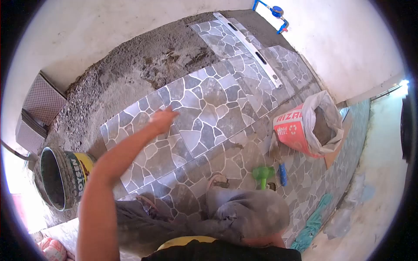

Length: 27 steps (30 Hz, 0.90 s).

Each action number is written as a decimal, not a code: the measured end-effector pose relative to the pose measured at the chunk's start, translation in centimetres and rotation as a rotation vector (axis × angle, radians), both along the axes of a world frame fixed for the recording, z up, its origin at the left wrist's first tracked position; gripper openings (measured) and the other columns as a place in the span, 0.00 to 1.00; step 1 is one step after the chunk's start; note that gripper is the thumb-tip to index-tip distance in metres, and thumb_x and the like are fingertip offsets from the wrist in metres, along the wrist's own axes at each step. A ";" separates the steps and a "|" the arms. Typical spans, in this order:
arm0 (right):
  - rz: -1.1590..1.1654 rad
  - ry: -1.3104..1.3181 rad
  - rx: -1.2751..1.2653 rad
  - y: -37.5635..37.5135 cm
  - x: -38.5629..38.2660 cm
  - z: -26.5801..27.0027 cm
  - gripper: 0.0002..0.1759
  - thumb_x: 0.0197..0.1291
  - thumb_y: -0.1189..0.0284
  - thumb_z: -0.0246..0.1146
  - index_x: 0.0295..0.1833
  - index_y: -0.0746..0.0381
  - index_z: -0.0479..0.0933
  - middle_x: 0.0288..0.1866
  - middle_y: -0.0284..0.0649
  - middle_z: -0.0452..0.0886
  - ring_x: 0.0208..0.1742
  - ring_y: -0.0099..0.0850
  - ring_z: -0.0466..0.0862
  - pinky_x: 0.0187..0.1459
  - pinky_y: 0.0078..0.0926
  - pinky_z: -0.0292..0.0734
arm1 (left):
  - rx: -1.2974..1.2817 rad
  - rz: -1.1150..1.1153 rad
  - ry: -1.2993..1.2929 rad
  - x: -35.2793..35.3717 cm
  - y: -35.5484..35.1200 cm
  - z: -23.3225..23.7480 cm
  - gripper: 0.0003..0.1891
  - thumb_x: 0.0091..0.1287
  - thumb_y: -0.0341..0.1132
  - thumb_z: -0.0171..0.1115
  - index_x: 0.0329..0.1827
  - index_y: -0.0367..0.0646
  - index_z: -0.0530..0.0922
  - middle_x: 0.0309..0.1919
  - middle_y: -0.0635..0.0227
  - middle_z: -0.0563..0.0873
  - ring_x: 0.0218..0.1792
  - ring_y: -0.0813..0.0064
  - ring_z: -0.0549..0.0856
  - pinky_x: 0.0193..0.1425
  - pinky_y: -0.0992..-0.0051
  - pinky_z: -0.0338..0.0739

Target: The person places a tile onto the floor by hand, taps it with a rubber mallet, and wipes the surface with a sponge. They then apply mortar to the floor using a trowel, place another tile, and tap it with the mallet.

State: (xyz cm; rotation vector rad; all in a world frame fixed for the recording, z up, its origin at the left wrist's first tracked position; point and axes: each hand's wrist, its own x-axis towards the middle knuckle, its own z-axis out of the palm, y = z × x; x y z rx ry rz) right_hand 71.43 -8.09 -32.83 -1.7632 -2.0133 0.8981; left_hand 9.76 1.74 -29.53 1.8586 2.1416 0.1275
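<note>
My left hand (163, 120) is low over the stone-patterned floor tiles, right at the joint between a left tile (159, 161) and the large tile (209, 108) beside it. Its fingers are drawn together and point to the right; what they hold, if anything, is too small to make out. Of my right arm, only a bit of forearm (263, 240) shows beside my bent knee, and that hand is hidden. A green mallet (263, 173) and a trowel with a blue handle (283, 174) lie on the tiles in front of my knee.
A long spirit level (249, 47) rests across the far tiles. Rough mortar (130, 82) borders them along the wall. A red and white sack (300, 128) stands at right, a mortar-caked bucket (65, 176) at left. Stacked tiles (41, 102) lean by the wall; a teal cloth (312, 224) lies at lower right.
</note>
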 end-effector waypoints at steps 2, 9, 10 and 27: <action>-0.025 0.026 -0.081 -0.4 -0.2 0.1 0.17 0.60 0.65 0.65 0.49 0.66 0.76 0.35 0.46 0.78 0.35 0.41 0.80 0.39 0.40 0.75 | -0.033 0.046 -0.136 5.1 3.7 0.1 0.16 0.63 0.34 0.64 0.55 0.55 0.85 0.45 0.54 0.87 0.47 0.50 0.87 0.59 0.55 0.80; -0.030 0.137 -0.212 3.5 -1.9 -2.6 0.16 0.60 0.65 0.65 0.48 0.65 0.76 0.32 0.42 0.77 0.32 0.36 0.78 0.35 0.37 0.74 | 0.272 0.148 -0.368 9.6 15.7 -4.1 0.24 0.56 0.22 0.59 0.58 0.45 0.83 0.54 0.46 0.82 0.55 0.45 0.83 0.60 0.52 0.80; -0.044 0.170 -0.219 4.5 -2.1 -3.4 0.16 0.60 0.65 0.65 0.48 0.65 0.76 0.32 0.42 0.76 0.32 0.35 0.78 0.34 0.36 0.74 | 0.275 0.168 -0.330 8.9 18.3 -4.1 0.25 0.54 0.20 0.59 0.57 0.42 0.83 0.54 0.44 0.81 0.55 0.44 0.83 0.60 0.52 0.80; -0.208 0.445 -0.317 15.0 -10.7 13.3 0.09 0.66 0.69 0.63 0.42 0.65 0.77 0.24 0.30 0.74 0.23 0.20 0.71 0.25 0.25 0.67 | -0.008 0.334 -0.616 -5.4 16.5 3.9 0.26 0.68 0.46 0.65 0.62 0.35 0.79 0.51 0.51 0.89 0.48 0.51 0.90 0.57 0.58 0.84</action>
